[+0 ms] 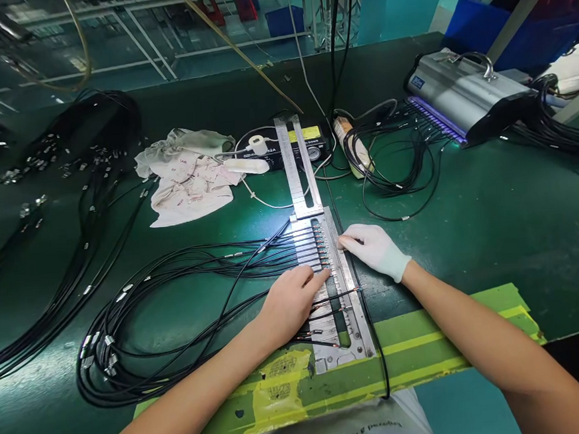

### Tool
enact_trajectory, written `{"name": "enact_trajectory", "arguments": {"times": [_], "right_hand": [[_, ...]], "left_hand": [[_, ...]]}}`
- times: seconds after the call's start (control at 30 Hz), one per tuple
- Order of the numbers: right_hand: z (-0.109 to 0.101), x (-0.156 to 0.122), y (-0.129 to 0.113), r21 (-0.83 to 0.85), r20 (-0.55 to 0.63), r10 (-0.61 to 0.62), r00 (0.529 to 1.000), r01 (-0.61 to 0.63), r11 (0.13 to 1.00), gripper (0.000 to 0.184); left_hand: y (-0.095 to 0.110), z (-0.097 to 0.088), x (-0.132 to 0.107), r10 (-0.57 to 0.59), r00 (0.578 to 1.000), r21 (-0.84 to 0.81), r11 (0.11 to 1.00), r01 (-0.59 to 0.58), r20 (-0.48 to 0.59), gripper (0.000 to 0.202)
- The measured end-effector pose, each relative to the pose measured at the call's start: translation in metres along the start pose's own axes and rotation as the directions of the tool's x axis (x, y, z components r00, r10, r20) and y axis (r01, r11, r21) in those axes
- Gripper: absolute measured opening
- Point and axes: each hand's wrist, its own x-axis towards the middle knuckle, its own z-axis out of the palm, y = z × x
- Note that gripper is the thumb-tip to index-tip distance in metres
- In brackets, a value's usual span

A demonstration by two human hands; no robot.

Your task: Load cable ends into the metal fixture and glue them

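Observation:
A slotted metal fixture (353,315) lies lengthwise in front of me, with black cables (253,268) laid across it from the left. Several cable ends with thin coloured wires sit in a row along its upper part; lower down, a few loose ends cross the slot at angles. My left hand (292,302), bare, rests over the fixture's middle, thumb and forefinger closed at a cable end; the grip itself is partly hidden. My right hand (372,247), in a white glove with bare fingertips, is pinched at the fixture's right edge; whatever it holds is too small to make out.
Coiled cables (97,352) and more cable bundles (93,212) spread over the left side. Behind the fixture are a crumpled cloth (191,184) and a black box (277,154). At right rear stands a silver lamp unit (464,89) glowing violet. Green-yellow tape (430,346) covers the front edge.

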Motion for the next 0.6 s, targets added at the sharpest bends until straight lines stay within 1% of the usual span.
{"name": "enact_trajectory", "arguments": {"times": [0.1,0.23,0.3,0.37,0.43,0.47,0.6], "right_hand": [[0.001,0.000,0.000,0.005,-0.008,0.004,1.000,-0.004,1.000,0.031],[0.001,0.000,0.000,0.009,-0.008,0.005,1.000,-0.005,1.000,0.031],[0.000,0.000,0.000,0.010,-0.007,0.006,1.000,-0.005,1.000,0.032],[0.000,0.000,0.001,0.014,-0.004,0.007,1.000,-0.007,1.000,0.032],[0.000,0.001,0.001,0.020,-0.001,0.007,1.000,-0.007,1.000,0.031],[0.001,0.001,0.002,0.023,0.001,0.006,1.000,-0.006,1.000,0.031],[0.002,0.002,0.002,0.020,-0.011,-0.002,1.000,0.002,1.000,0.029]], "left_hand": [[0.001,0.005,0.000,0.024,1.000,0.019,1.000,-0.023,-0.004,0.037],[0.001,0.001,-0.004,-0.025,0.999,-0.087,0.996,0.021,-0.037,0.030],[0.000,-0.003,-0.010,-0.054,0.996,-0.171,0.984,0.041,-0.075,0.027],[-0.004,-0.005,-0.017,-0.087,0.987,-0.249,0.967,0.052,-0.134,0.029],[-0.007,-0.005,-0.023,-0.092,0.980,-0.269,0.962,0.042,-0.176,0.032],[-0.008,-0.004,-0.025,-0.085,0.981,-0.253,0.967,0.038,-0.177,0.031],[-0.011,-0.002,-0.027,-0.081,0.990,-0.230,0.972,0.053,-0.115,0.022]]}}
